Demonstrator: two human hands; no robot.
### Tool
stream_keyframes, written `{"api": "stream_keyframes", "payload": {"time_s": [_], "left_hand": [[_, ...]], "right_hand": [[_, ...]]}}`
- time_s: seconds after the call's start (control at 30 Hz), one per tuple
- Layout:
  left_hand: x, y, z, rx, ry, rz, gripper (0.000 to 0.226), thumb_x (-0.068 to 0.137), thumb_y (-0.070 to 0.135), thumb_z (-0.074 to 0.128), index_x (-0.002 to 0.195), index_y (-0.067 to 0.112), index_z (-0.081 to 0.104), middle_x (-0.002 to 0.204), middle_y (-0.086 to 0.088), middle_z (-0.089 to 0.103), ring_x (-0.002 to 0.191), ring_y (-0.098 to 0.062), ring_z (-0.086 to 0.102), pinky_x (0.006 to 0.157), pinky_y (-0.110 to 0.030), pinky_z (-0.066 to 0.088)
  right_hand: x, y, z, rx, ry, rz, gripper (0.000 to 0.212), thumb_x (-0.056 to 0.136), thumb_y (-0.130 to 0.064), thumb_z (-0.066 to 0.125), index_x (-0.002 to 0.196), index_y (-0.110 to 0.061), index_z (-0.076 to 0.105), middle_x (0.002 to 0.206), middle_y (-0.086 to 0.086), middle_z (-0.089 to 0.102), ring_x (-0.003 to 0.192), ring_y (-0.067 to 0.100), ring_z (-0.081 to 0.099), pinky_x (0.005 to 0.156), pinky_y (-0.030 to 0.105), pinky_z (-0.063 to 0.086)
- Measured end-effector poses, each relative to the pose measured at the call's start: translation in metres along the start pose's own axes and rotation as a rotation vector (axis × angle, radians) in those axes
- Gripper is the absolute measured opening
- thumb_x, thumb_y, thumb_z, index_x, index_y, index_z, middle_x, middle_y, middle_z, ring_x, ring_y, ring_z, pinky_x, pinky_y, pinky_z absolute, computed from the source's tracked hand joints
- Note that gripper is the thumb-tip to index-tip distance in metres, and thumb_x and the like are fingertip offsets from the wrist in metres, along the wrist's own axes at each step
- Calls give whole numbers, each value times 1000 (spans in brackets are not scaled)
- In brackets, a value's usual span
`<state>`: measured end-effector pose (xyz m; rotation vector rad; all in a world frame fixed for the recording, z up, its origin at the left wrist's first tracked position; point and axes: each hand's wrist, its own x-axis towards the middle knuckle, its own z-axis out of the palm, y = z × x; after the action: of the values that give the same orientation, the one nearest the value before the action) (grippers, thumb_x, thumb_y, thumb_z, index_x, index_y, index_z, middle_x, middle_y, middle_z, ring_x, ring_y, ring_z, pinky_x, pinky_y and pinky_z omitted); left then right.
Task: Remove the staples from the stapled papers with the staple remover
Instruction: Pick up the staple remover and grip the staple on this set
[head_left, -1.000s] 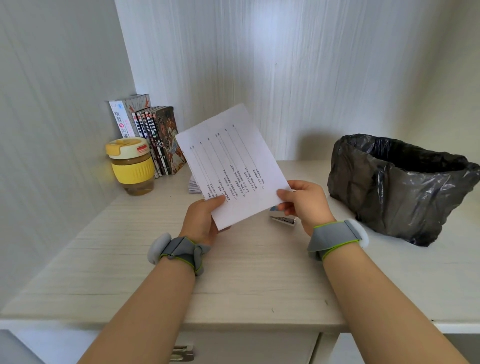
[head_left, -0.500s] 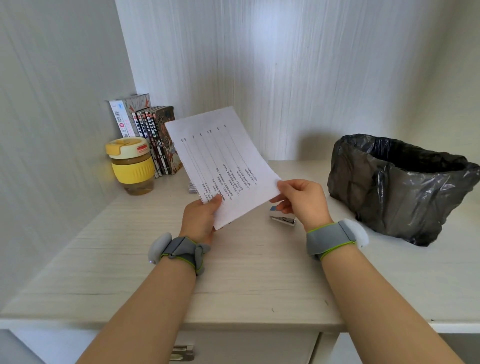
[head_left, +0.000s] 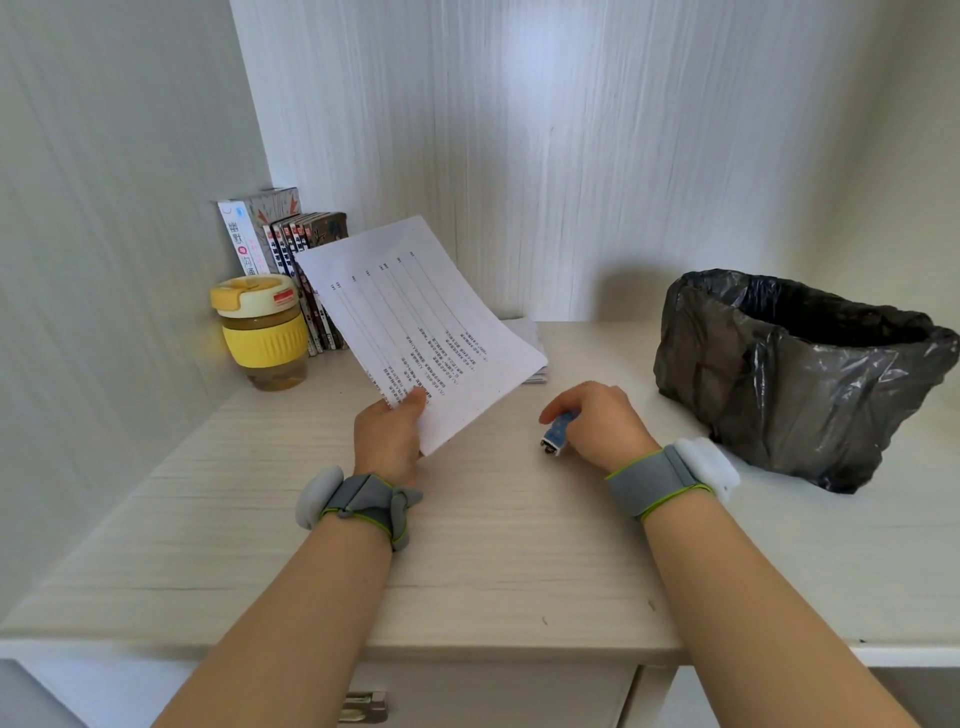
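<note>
My left hand (head_left: 387, 434) holds the stapled papers (head_left: 415, 332) tilted up above the tabletop (head_left: 493, 561), while my right hand (head_left: 597, 421) grips the staple remover (head_left: 556, 435), with a black-lined bin (head_left: 795, 374) to the right.

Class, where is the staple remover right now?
In the head view, the staple remover sits right of centre on the desk, gripped by the right hand, between the held papers and the black-lined bin.

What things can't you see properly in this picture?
All in the head view:
- Staple: too small to find on the papers.
- Staple remover: partly covered by the right hand.
- Books: partly hidden behind the papers and cup.
- Paper pile: mostly behind the held papers.
- Bin bag: its inside is too dark.
</note>
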<state>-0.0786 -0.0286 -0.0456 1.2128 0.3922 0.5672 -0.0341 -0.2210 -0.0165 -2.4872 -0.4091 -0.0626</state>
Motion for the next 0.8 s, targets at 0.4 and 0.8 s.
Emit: {"api": "stream_keyframes", "payload": {"time_s": [0.4, 0.8], "left_hand": [[0, 1, 1, -10, 3, 8, 13, 88, 15, 59, 78, 23, 61, 81, 10, 63, 75, -10, 60, 64, -29, 50], [-13, 10, 6, -187, -25, -30, 6, 90, 17, 56, 91, 19, 61, 88, 8, 65, 82, -11, 62, 61, -27, 50]], "right_hand": [[-7, -10, 6, 60, 74, 223, 46, 73, -54, 64, 85, -12, 51, 78, -3, 54, 82, 21, 52, 65, 28, 35], [-18, -30, 13, 386, -227, -129, 10, 74, -17, 72, 70, -15, 63, 57, -5, 51, 50, 4, 44, 45, 9, 33]]}}
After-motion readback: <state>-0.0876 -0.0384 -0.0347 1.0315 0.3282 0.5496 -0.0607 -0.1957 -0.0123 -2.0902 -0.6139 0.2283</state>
